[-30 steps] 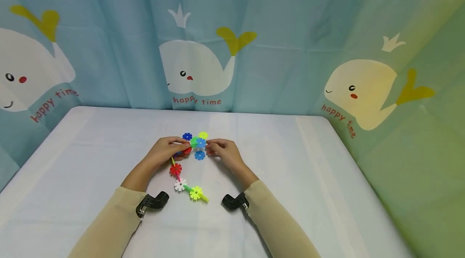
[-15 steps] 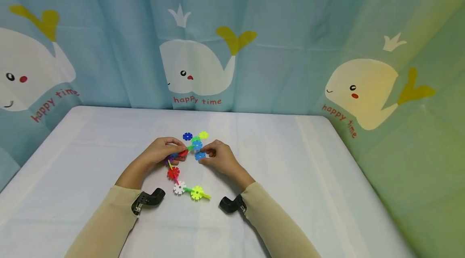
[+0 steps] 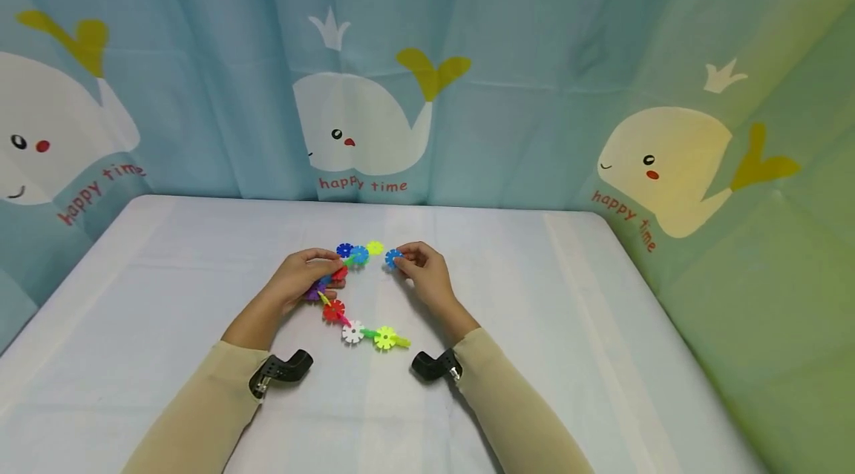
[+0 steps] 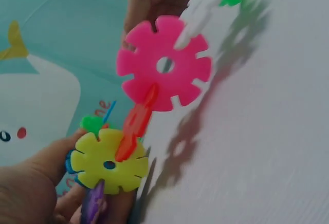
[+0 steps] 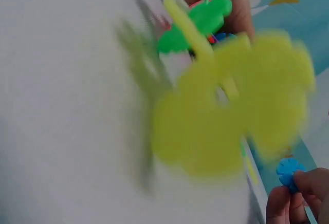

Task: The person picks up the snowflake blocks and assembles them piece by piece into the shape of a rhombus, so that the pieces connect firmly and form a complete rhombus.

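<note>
My left hand grips a curved chain of interlocked plastic snowflake discs near its far end, around a red disc and a purple disc. From there the chain runs towards me through another red disc, a white disc and yellow ones. Its far end carries a light blue disc. A separate blue snowflake disc is pinched between thumb and fingers of my right hand, apart from the chain. In the left wrist view, a pink disc fills the middle.
On the white table, a dark blue disc and a yellow disc lie just beyond the chain. A curtain printed with whales stands behind the table and along its right side.
My right hand left the chain's end, reached the loose blue disc on the table, and has lifted it away and to the right. The chain's near end has swung rightward in my left hand.
</note>
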Motion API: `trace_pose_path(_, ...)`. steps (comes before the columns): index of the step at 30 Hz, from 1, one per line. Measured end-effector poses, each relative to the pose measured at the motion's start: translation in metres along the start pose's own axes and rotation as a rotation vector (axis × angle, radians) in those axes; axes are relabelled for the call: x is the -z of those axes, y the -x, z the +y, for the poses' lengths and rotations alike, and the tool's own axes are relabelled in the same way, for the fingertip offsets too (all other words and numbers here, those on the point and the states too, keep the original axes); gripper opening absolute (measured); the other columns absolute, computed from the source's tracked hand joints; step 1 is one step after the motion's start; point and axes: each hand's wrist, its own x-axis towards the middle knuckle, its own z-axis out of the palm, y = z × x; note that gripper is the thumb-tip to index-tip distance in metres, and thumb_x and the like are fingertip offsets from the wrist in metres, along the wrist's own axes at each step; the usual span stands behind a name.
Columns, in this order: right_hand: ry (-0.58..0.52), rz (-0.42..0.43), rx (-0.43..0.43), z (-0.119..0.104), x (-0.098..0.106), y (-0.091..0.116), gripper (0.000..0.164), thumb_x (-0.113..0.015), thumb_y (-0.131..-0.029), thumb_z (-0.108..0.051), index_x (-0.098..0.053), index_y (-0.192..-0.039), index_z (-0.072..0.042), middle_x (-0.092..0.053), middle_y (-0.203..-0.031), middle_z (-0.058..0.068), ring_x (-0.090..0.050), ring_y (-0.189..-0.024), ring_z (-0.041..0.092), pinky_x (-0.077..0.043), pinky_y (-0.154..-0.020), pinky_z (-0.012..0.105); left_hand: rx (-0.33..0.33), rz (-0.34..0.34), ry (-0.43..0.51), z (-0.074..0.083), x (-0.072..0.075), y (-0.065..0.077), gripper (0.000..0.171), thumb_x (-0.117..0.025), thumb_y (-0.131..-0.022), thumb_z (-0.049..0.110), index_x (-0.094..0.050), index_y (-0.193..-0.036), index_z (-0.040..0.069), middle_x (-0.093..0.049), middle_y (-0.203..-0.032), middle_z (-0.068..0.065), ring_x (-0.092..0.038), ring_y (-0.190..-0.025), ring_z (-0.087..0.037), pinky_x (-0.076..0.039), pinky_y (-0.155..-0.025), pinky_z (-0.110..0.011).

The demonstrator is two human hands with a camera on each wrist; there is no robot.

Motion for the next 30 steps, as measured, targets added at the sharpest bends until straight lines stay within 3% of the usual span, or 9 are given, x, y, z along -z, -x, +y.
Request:
trace_pose_path(3,-0.051,0.015,-0.034,0.002,0.003,-0.002,0.017,-0.065,-0.093,-0.005,-0.066,-0.108,0.003,-0.064,-0.086,0.005,-0.062,-0.074,0.012,-0.055,-0.068,0.022,-0.004,0.006,-0.024,0.001,-0.004,0.000,0.054,-0.062,-0.098,0.023,-0.043,-0.144,0.001,-0.067,-0.116,-0.018,-0.072,-0.079,-0.013,-0.060,-0.068,-0.030)
trace_pose_path(7,-0.073,-0.009,-0.037,0.003,0.003,-0.003,0.016,-0.065,-0.094,-0.005,-0.066,-0.108,0.003,-0.064,-0.086,0.004,-0.062,-0.075,0.011,-0.056,-0.070,0.023,-0.021,-0.043,-0.117,0.001,-0.005,0.000,0.055,-0.060,-0.099,0.030,-0.044,-0.146,0.004,-0.061,-0.126,-0.021,-0.071,-0.086,-0.017,-0.060,-0.075,-0.033)
trace_pose_path(12,-0.035,-0.068,0.003,0.003,0.000,-0.001,0.016,-0.065,-0.094,-0.004,-0.067,-0.107,0.004,-0.064,-0.087,0.006,-0.063,-0.076,0.014,-0.057,-0.072,0.025,-0.085,-0.049,-0.312,0.000,-0.003,-0.001,0.052,-0.057,-0.099,0.042,-0.054,-0.141,0.010,-0.059,-0.134,-0.017,-0.064,-0.107,-0.025,-0.051,-0.096,-0.044)
trace_pose_path(15,0.000,-0.100,0.036,0.002,-0.001,0.001,0.016,-0.065,-0.094,-0.003,-0.067,-0.108,0.004,-0.065,-0.090,0.012,-0.065,-0.080,0.024,-0.058,-0.074,0.030,-0.119,-0.053,-0.364,-0.002,-0.001,-0.002,0.052,-0.058,-0.099,0.043,-0.054,-0.141,0.013,-0.061,-0.134,-0.015,-0.066,-0.103,-0.026,-0.050,-0.096,-0.044)
trace_pose_path(18,0.048,-0.128,0.080,-0.006,-0.001,0.006,0.016,-0.064,-0.094,-0.002,-0.066,-0.107,0.007,-0.065,-0.093,0.021,-0.064,-0.082,0.037,-0.058,-0.075,0.038,-0.140,-0.090,-0.337,-0.002,0.000,-0.004,0.052,-0.060,-0.098,0.038,-0.053,-0.142,0.011,-0.064,-0.130,-0.016,-0.071,-0.095,-0.026,-0.054,-0.091,-0.043)
trace_pose_path(21,0.093,-0.148,0.111,-0.019,0.001,0.013,0.016,-0.063,-0.094,0.000,-0.065,-0.107,0.010,-0.065,-0.095,0.025,-0.063,-0.083,0.042,-0.057,-0.075,0.042,-0.160,-0.083,-0.378,-0.003,0.000,-0.005,0.050,-0.062,-0.097,0.037,-0.056,-0.139,0.011,-0.064,-0.130,-0.013,-0.066,-0.109,-0.020,-0.050,-0.097,-0.041)
trace_pose_path(27,0.131,-0.164,0.150,-0.030,0.001,0.020,0.015,-0.063,-0.093,0.001,-0.065,-0.105,0.011,-0.066,-0.095,0.026,-0.064,-0.080,0.038,-0.052,-0.069,0.023,-0.154,-0.074,-0.422,-0.003,-0.001,-0.006,0.048,-0.064,-0.096,0.039,-0.059,-0.138,0.015,-0.065,-0.130,-0.010,-0.060,-0.105,-0.022,-0.050,-0.082,-0.031)
trace_pose_path(30,0.125,-0.174,0.162,-0.029,0.001,0.020,0.015,-0.064,-0.092,0.002,-0.065,-0.105,0.011,-0.067,-0.096,0.027,-0.064,-0.081,0.041,-0.049,-0.067,0.017,-0.162,-0.083,-0.434,-0.004,-0.003,-0.006,0.050,-0.064,-0.095,0.040,-0.058,-0.139,0.015,-0.065,-0.129,-0.011,-0.061,-0.109,-0.020,-0.051,-0.083,-0.028)
